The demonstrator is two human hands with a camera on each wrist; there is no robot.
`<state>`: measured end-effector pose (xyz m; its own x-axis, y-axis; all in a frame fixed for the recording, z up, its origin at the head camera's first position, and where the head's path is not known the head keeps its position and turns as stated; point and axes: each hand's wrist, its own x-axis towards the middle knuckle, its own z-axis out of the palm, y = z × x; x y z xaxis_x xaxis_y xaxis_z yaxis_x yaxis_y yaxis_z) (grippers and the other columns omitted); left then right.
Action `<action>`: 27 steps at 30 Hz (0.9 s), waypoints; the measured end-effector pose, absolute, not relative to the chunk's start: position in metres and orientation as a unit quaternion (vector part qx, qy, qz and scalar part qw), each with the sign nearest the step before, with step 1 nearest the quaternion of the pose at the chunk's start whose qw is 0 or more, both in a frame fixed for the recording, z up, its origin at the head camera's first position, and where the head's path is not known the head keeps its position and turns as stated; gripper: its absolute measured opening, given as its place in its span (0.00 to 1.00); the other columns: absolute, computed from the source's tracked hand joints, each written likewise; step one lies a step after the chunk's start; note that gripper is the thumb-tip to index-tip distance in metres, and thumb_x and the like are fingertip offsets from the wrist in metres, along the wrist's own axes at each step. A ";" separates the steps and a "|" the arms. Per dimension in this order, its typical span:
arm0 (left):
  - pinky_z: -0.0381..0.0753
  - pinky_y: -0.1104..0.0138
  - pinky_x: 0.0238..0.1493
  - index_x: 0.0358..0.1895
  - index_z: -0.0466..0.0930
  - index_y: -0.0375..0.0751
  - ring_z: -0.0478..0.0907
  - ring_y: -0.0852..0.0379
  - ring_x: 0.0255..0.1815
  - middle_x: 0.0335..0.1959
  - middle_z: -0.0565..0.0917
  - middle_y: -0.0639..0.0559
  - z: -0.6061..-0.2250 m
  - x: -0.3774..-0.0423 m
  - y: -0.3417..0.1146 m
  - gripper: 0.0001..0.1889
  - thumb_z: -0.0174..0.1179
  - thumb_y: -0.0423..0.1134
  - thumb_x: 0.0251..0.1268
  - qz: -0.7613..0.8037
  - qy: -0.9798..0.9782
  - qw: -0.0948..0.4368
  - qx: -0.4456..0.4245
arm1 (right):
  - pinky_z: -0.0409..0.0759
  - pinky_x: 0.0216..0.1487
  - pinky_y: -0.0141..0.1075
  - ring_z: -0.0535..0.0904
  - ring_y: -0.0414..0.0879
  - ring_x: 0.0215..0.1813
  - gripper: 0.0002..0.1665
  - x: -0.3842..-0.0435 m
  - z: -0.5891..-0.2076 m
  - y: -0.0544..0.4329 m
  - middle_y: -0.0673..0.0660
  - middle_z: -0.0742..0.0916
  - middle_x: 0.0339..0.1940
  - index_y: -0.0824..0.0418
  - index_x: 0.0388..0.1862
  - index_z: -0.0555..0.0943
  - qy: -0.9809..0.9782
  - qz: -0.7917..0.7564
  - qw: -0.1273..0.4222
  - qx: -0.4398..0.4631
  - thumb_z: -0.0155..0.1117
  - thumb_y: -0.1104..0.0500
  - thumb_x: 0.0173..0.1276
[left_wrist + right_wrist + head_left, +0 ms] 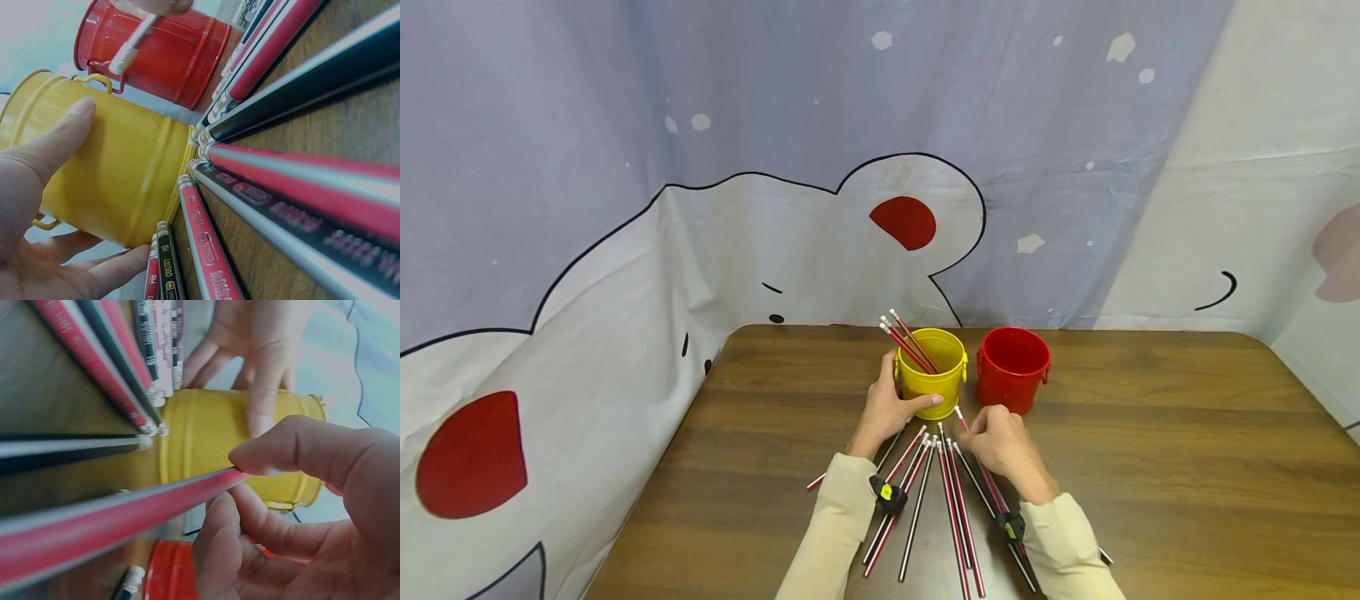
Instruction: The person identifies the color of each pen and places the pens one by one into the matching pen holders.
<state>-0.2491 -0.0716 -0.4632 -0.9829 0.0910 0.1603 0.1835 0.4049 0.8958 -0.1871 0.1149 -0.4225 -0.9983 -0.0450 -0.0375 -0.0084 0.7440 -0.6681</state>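
1. The desk (1157,433) carries everything, and a patterned cloth (775,83) hangs behind it.
2. The yellow bucket (928,390) stands upright near the far edge, a few red pencils (906,347) leaning inside; the red bucket (1009,385) is just beside it, on the right.
3. The left hand (886,410) is clamped on the yellow bucket, thumb across the front, fingers round the side.
4. The right hand (1006,443) has thumb and fingers pinched together on one pencil.
5. Loose pencils (914,525), red and black, lie fanned before the buckets.
6. The held pencil (125,510), red with silver, is gripped near its eraser end (whether its far end touches the desk, I cannot tell). The step looks like picking it up; next seems to call for lifting it clear and over the yellow rim, bucket steadied.
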 end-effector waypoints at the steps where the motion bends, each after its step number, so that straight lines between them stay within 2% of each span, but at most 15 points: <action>1: 0.68 0.56 0.61 0.66 0.51 0.59 0.70 0.53 0.59 0.59 0.72 0.52 -0.463 -0.249 -0.072 0.47 0.70 0.57 0.41 -0.539 -0.837 0.042 -0.081 | 0.68 0.20 0.35 0.69 0.45 0.21 0.08 -0.186 -0.421 0.115 0.52 0.76 0.15 0.60 0.18 0.77 0.931 -0.365 0.022 -0.016 0.66 0.60 0.51; 6: 0.68 0.55 0.61 0.67 0.51 0.58 0.70 0.52 0.59 0.59 0.72 0.50 -0.463 -0.248 -0.072 0.47 0.70 0.56 0.43 -0.537 -0.839 0.043 -0.083 | 0.70 0.21 0.34 0.70 0.44 0.20 0.06 -0.186 -0.414 0.116 0.52 0.76 0.16 0.61 0.21 0.76 0.919 -0.394 0.000 -0.025 0.64 0.62 0.51; 12: 0.68 0.56 0.61 0.67 0.51 0.59 0.70 0.53 0.58 0.59 0.72 0.51 -0.464 -0.249 -0.072 0.47 0.70 0.56 0.42 -0.539 -0.836 0.047 -0.088 | 0.72 0.27 0.33 0.72 0.43 0.22 0.03 -0.183 -0.404 0.118 0.52 0.79 0.18 0.60 0.23 0.76 0.908 -0.414 -0.049 -0.037 0.62 0.63 0.50; 23: 0.70 0.55 0.59 0.66 0.52 0.58 0.71 0.52 0.57 0.58 0.73 0.51 -0.463 -0.248 -0.071 0.46 0.71 0.54 0.42 -0.549 -0.829 0.051 -0.093 | 0.78 0.31 0.30 0.77 0.41 0.26 0.06 -0.183 -0.396 0.116 0.53 0.81 0.24 0.62 0.29 0.76 0.867 -0.462 -0.165 -0.093 0.64 0.66 0.51; 27: 0.70 0.55 0.59 0.66 0.52 0.59 0.71 0.52 0.57 0.58 0.73 0.51 -0.463 -0.249 -0.071 0.46 0.71 0.53 0.42 -0.553 -0.826 0.051 -0.094 | 0.80 0.31 0.29 0.78 0.42 0.27 0.07 -0.183 -0.395 0.115 0.53 0.81 0.25 0.62 0.30 0.76 0.848 -0.480 -0.189 -0.121 0.64 0.67 0.52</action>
<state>-0.2487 -0.0708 -0.4630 -0.9772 0.0990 0.1879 0.2115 0.3699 0.9047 -0.1830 0.1152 -0.3952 -0.8992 -0.0245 0.4368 -0.3870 0.5102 -0.7681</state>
